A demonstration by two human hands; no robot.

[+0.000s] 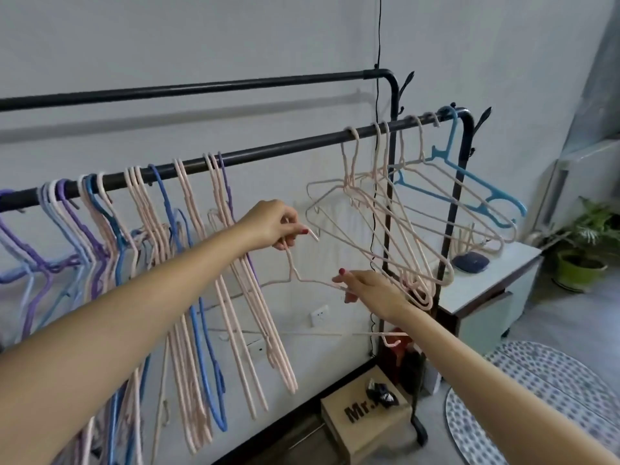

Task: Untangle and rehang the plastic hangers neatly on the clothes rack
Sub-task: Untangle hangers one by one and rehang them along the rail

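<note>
The lower rail (268, 152) of the rack could be missed, or the tilted pink cluster (385, 229) at its right caught, if the free hanger (295, 273) is swung up carelessly. That thin pale pink hanger is held off the rail, its hook pinched by the left hand (278, 226), its shoulder by the right hand (365, 286).

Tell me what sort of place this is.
Probably a room in a home, perhaps a bedroom or laundry corner. A black clothes rack full of plastic hangers stands against a plain wall, with a patterned rug on the floor, a potted plant and a small white cabinet nearby.
</note>
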